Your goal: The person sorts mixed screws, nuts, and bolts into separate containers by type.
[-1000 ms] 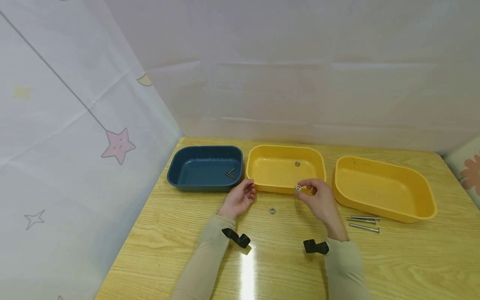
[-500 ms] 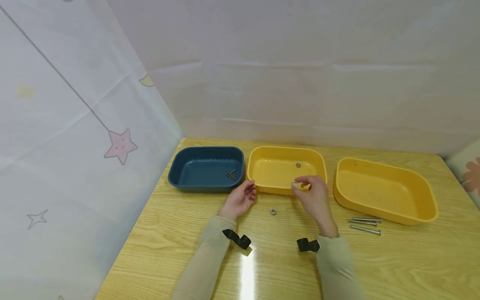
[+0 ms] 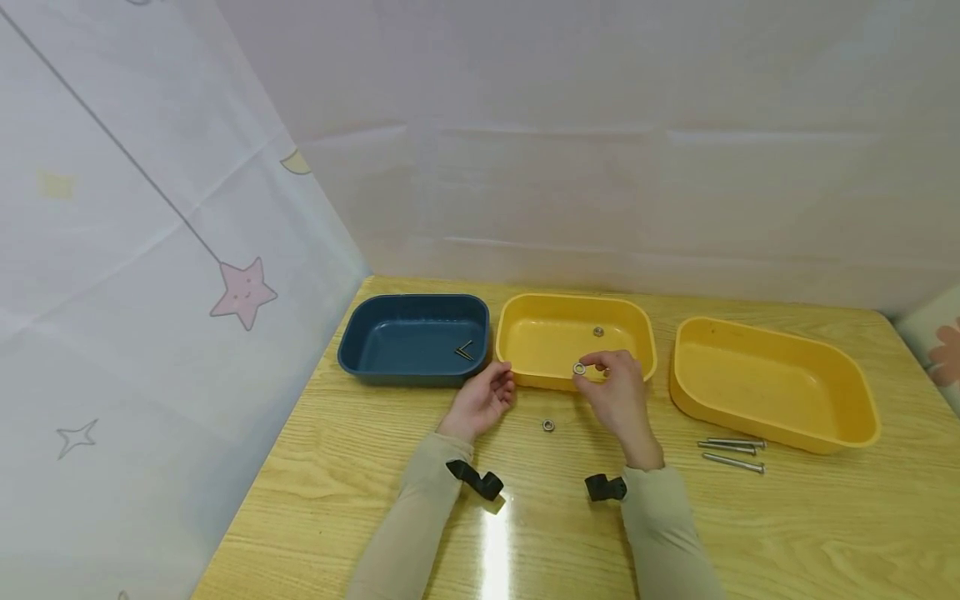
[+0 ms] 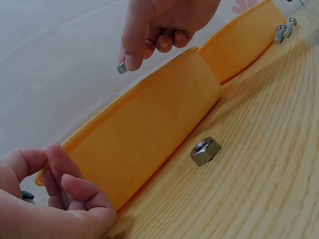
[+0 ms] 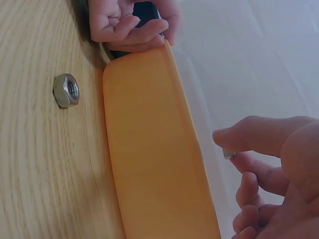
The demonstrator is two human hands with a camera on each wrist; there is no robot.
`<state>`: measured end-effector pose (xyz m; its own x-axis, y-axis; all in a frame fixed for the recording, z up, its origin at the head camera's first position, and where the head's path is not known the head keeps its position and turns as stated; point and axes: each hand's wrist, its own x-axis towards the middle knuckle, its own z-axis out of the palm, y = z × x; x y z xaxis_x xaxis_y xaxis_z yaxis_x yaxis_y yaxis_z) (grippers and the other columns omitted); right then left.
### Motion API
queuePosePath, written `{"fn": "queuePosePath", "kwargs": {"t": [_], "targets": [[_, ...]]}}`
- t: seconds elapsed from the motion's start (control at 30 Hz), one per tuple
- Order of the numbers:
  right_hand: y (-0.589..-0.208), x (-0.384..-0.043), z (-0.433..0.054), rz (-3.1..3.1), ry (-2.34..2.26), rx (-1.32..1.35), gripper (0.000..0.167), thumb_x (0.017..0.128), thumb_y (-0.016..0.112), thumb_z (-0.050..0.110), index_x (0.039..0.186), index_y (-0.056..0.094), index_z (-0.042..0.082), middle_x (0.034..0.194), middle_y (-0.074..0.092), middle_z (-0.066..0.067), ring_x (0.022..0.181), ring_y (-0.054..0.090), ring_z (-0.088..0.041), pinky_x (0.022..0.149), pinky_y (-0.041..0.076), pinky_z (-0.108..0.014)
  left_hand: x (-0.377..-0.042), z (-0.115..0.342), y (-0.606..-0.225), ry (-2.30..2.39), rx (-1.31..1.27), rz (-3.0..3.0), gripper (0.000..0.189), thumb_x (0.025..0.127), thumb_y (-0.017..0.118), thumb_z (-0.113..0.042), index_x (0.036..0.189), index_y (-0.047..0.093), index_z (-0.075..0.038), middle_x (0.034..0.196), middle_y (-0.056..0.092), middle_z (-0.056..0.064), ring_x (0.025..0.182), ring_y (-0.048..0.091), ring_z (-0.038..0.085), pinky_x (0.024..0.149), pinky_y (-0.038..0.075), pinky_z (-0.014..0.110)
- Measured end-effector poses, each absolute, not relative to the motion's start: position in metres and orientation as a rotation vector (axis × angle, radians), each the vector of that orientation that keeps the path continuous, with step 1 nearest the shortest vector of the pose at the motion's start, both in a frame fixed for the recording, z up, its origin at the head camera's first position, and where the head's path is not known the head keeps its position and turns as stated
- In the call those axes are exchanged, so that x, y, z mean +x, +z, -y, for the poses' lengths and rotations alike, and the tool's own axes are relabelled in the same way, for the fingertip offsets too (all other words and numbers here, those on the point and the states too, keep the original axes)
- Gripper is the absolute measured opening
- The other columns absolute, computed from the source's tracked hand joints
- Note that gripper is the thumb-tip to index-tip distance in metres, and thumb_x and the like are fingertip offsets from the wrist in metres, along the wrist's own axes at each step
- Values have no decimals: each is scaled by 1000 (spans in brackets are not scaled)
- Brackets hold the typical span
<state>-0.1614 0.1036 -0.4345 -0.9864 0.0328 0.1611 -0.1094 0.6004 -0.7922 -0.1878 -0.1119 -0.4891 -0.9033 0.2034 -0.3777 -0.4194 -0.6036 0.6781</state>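
Observation:
My right hand (image 3: 617,398) pinches a metal hex nut (image 4: 122,68) between thumb and index finger, raised just above the front rim of the middle yellow bin (image 3: 540,381). At that bin's front left corner, my left hand (image 3: 480,402) grips the rim with thumb and fingertips. A second hex nut (image 3: 548,425) lies on the table in front of the bin, between the two hands. Inside the bin, toward its back right, is another nut (image 3: 598,332).
To the left stands a dark blue bin (image 3: 412,379) holding several small dark screws (image 3: 464,351). Another yellow bin (image 3: 765,423) sits at an angle on the right, with several long bolts (image 3: 733,462) before it on the wooden table (image 3: 300,483). A pale cloth wall rises behind.
The right hand has moved a little left along the front rim of the middle bin, still pinching the nut. The left hand stays on the bin's corner.

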Motion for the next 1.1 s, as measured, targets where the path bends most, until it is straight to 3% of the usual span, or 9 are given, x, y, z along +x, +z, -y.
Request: {"fn": "queuePosePath", "kwargs": {"t": [0.2,0.43,0.73,1.1], "targets": [[-436,-162,-102,2685,1336,63,24,82,72,13,102,70,1,100,56,-19,94,47,-33,78,36,-39,-191,110,-489,2492,-505,-1171,14,96,53,-12,82,59,-12,77,56,-2,65,51,7,62,40,19],[-438,-162,-99,2715,1297,40,25,81,72,15,102,70,2,100,56,-18,95,47,-33,80,36,-42,-186,112,-488,2509,-373,-1158,9,92,61,-15,84,58,-12,79,56,-2,67,51,6,64,41,18],[-439,-163,-97,2734,1269,16,25,82,71,17,103,70,3,101,56,-18,97,47,-34,84,35,-46,-190,110,-489,2492,-498,-1148,17,97,51,-12,82,59,-12,78,56,-2,65,51,7,62,40,19],[-440,-164,-97,2750,1269,17,31,84,71,17,110,68,2,104,57,-19,100,47,-35,88,35,-49,-191,110,-488,2498,-520,-1137,19,97,52,-12,80,61,-11,76,57,-1,63,51,7,60,41,19]]}}
